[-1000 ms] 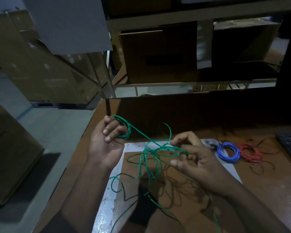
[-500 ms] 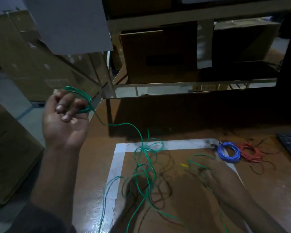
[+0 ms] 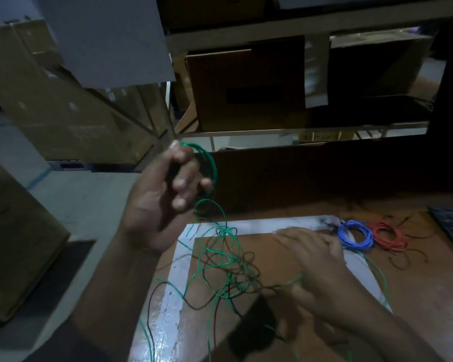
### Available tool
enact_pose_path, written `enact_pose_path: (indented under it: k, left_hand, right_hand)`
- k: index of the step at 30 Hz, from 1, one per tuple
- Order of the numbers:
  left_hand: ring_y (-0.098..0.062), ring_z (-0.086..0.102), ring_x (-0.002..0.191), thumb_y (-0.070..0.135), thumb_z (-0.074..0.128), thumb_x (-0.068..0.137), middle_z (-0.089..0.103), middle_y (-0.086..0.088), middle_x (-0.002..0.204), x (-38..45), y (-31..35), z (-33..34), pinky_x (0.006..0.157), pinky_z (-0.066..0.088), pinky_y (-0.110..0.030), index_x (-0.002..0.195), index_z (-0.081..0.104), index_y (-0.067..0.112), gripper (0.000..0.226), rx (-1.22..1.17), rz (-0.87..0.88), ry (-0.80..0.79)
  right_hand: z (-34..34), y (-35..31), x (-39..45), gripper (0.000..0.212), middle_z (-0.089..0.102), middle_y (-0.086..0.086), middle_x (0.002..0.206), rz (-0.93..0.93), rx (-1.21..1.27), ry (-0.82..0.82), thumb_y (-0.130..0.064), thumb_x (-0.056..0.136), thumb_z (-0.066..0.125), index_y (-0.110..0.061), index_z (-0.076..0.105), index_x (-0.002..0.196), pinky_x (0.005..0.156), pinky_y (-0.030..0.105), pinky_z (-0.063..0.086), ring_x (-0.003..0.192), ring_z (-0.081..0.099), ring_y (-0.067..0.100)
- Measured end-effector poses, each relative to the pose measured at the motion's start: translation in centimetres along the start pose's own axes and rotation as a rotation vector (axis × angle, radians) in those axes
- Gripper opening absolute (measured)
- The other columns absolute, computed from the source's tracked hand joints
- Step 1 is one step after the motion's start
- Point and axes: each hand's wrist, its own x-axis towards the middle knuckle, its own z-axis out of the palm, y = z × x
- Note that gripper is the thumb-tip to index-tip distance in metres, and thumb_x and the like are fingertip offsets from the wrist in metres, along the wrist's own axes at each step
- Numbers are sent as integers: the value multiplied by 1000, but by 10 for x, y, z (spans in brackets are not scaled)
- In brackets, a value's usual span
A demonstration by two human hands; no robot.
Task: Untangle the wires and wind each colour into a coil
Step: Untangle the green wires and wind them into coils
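Table [image 3: 416, 296] carries loose green wire [image 3: 220, 259] tangled w/ a black strand inside the taped square; blue coil [image 3: 355, 235] & red coil [image 3: 389, 237] sit near the far-right corner. Left hand [image 3: 162, 199], raised, grips the green loops; right hand [image 3: 322, 267] lies flat, fingers straight, pinning wire. Feed slack slowly, keep turns even, lift green off black.

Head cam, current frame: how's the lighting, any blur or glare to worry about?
Head view: dim overall, shelves nearly black. Right hand is motion-smeared, so its grip on the green wire is unreadable; left hand is sharper, holding green loops. Glare on the glossy white tape and table. Hard shadows beneath the wires; wide-angle bending at the edges. Blue coil and red coil stay legible.
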Motion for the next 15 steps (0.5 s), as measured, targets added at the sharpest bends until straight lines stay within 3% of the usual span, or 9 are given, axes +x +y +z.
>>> enact_pose_path:
  k: [2, 4, 8, 10, 12, 14, 15]
  left_hand:
    - [-7, 52, 44, 33, 36, 105, 51, 7, 54, 0, -5, 9, 73, 55, -25, 78, 54, 22, 35, 95, -15, -13]
    - [-14, 62, 53, 35, 40, 101, 58, 3, 58, -1, -10, 16, 79, 58, -30, 76, 59, 22, 34, 162, -7, -22]
    - [-7, 51, 35, 30, 35, 105, 61, 0, 57, -4, -18, 18, 73, 58, -28, 87, 56, 14, 32, 163, -41, -57]
    - [-2, 44, 30, 30, 31, 110, 55, 3, 50, -7, -22, 18, 65, 54, -23, 92, 56, 11, 36, 75, -115, -93]
    - [-2, 44, 30, 30, 29, 112, 51, 5, 46, -10, -28, 14, 50, 31, -16, 97, 59, 11, 39, -29, -197, -131]
    - [-2, 46, 32, 31, 27, 113, 52, 6, 48, -12, -32, 12, 52, -1, -26, 101, 61, 13, 41, -60, -226, -148]
    - [-3, 48, 34, 30, 24, 114, 52, 6, 49, -12, -32, 11, 54, -3, -28, 101, 61, 13, 42, -82, -217, -136]
  right_hand:
    - [-10, -11, 4, 88, 16, -27, 150, -59, 27, -140, -31, 80, 60, -43, 14, 153, 114, 26, 5, 142, 2, -1]
    - [-13, -17, 11, 86, 15, -23, 152, -66, 13, -206, -33, 85, 63, -41, 13, 154, 118, 28, 11, 141, 5, 1]
    - [-10, -27, 25, 74, 24, -26, 151, -28, 384, 97, -37, 93, 67, -49, 19, 148, 112, 24, 37, 133, 27, -12]
    - [-9, -31, 34, 77, 25, -31, 153, 14, 656, 231, -45, 92, 69, -47, 21, 152, 103, 16, 40, 135, 35, -12]
    - [-12, -38, 46, 75, 35, -25, 154, -24, 827, 224, -39, 93, 69, -39, 25, 154, 108, 21, 38, 139, 37, -7]
    - [-13, -46, 58, 44, 59, -16, 135, -114, 885, 164, -30, 100, 61, -28, 46, 142, 105, 27, 44, 129, 53, 0]
    - [-12, -50, 62, 22, 68, -13, 116, -126, 875, 159, -27, 103, 55, -26, 58, 125, 95, 28, 48, 114, 62, 1]
